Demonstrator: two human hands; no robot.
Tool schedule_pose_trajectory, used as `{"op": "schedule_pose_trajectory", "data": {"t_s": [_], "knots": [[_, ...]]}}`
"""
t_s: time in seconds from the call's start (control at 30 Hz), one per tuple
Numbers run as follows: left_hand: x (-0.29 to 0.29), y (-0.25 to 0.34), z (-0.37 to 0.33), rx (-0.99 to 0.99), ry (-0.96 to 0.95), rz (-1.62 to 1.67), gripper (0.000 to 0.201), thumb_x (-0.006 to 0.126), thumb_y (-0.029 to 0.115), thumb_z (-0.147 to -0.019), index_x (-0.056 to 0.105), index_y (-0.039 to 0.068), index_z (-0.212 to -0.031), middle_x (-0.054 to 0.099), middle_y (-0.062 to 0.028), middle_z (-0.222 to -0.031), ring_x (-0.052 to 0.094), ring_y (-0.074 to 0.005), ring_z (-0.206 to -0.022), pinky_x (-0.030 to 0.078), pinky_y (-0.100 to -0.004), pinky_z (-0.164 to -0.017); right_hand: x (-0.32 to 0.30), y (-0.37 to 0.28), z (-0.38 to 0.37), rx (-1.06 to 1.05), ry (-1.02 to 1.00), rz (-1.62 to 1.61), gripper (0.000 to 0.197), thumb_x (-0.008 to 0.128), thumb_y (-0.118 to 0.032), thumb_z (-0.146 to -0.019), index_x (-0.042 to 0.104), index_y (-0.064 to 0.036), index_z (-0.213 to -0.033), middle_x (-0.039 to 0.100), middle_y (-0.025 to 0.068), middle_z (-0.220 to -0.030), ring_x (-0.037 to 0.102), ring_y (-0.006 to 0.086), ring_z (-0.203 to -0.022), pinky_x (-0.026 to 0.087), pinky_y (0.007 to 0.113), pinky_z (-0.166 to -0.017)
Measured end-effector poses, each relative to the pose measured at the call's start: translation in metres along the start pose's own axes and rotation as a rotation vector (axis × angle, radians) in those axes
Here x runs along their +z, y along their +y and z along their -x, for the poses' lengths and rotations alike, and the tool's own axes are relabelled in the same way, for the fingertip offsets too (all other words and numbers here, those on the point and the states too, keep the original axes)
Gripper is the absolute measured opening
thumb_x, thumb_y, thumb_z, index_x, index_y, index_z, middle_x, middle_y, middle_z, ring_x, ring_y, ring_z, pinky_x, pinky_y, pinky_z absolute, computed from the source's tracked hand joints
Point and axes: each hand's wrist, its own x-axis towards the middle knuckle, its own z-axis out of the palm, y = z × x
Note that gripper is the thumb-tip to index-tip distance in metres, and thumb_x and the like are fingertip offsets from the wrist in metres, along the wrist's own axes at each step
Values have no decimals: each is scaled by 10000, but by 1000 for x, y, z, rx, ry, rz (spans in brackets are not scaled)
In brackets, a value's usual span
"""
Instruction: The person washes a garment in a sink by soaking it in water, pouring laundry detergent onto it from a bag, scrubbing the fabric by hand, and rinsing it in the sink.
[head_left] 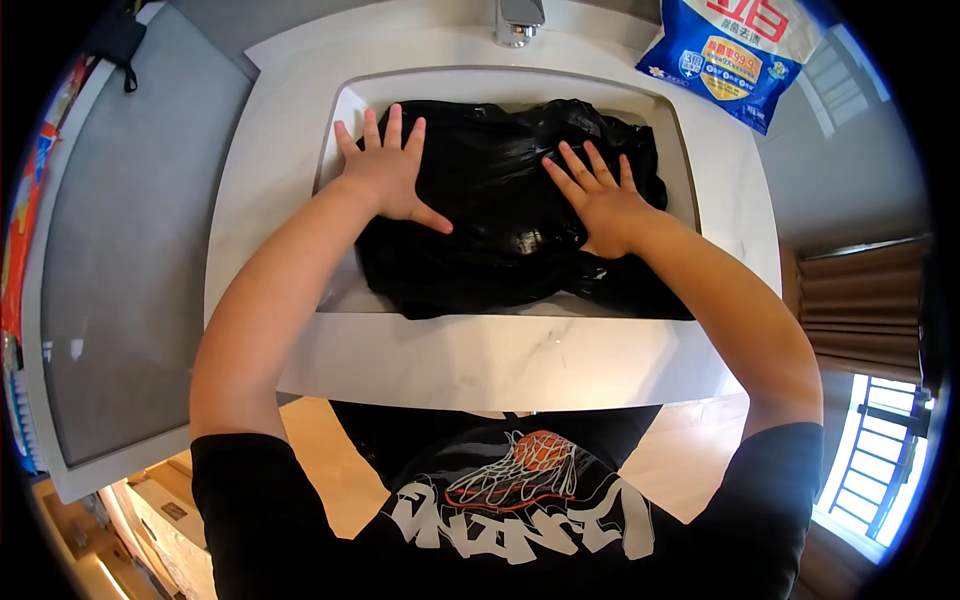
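Observation:
A wet, glossy black cloth (490, 190) lies bunched and wrinkled across most of the rectangular white sink (685, 150). What kind of garment it is, I cannot tell. On the left part of the cloth rests my left hand (385, 175), open, fingers spread wide, with its fingertips near the basin's left wall. My right hand (608, 210) is likewise open and lies palm down on the right part of the cloth. Neither hand grips anything. The cloth hides the basin's floor apart from strips along its edges.
A chrome faucet (518, 22) stands behind the basin. At the far right of the pale marbled countertop (480, 355) sits a blue and white detergent bag (730, 60). A grey panel with a light frame (130, 260) is on the left. A brown curtain (865, 300) hangs at right.

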Motion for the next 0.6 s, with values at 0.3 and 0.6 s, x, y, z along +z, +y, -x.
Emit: {"op": "schedule_pose_trajectory", "data": {"t_s": [0.3,0.6], "knots": [[32,8,-32,354,346,182,527,407,478,-968,316,355,-1473,95,-125,-1592,59,-377,-1460,68,-690,-1094,-36,32,-21,-253,51,371,1024,804,-355,-697,207,-218,-1517,160,77,-1588,175,347,-1446,113,597,-1146],[17,31,-8,51,95,221,1024,623,708,-724,98,346,-1526,-10,-197,-1585,61,-424,-1450,120,-681,-1090,-18,-41,-10,333,45,-272,1188,628,-770,-668,81,-170,-1536,51,182,-1587,100,512,-1413,97,727,-1056]]}}
